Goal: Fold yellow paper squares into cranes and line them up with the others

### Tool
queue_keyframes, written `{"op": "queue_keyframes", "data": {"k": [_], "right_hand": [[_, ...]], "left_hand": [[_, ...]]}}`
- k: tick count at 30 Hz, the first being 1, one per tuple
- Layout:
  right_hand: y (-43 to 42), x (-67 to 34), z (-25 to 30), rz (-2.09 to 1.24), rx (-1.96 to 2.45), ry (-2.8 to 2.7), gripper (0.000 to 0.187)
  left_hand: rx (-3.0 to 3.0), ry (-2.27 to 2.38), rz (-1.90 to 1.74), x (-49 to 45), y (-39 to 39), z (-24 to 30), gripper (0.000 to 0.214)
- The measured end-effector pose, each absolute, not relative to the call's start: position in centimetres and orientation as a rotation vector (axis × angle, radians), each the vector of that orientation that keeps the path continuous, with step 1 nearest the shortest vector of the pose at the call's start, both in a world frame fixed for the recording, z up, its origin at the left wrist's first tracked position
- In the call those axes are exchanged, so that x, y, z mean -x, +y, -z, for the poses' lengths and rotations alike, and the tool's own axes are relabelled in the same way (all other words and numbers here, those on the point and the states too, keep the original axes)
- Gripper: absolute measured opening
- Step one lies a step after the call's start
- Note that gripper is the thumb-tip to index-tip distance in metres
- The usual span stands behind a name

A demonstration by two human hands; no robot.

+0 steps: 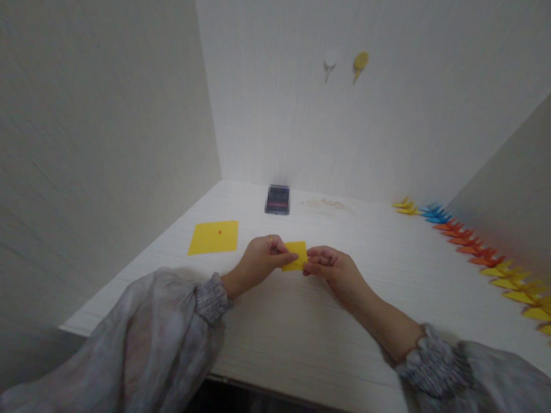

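Note:
A small folded square of yellow paper (294, 263) is held up a little above the white table, between both hands. My left hand (262, 260) pinches its left side, with the thumb lying across the front. At the right edge, my right hand (330, 267) has thumb and fingers closed on the same paper; its fingertips are partly hidden. To the left of my left hand, a larger flat sheet of yellow paper (213, 237) with a small red spot lies on the table.
On the white table (293, 336), a dark blurred box-like object (278, 199) stands near the back wall. Folded paper cranes (479, 250) in yellow, blue and orange line the right side. Two hooks, one white (329, 65) and one yellow (360, 62), are on the wall.

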State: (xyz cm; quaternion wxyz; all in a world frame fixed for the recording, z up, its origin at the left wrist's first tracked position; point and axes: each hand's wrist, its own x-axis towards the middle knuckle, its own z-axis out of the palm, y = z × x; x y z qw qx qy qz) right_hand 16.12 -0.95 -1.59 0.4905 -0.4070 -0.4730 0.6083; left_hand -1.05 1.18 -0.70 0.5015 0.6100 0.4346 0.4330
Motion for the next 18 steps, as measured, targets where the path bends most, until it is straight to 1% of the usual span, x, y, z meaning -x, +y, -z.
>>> {"op": "queue_keyframes", "data": {"k": [8,18], "right_hand": [[-1.10,-15.91,1.06,-1.480,1.018,-1.135,0.023],[-1.22,-15.85,0.85,-1.466,1.003,-1.174,0.025]], "left_hand": [[-1.461,1.050,-1.061,1.02,1.43,1.18,0.028],[-1.376,1.009,-1.063,0.75,1.02,0.38,0.028]]}}
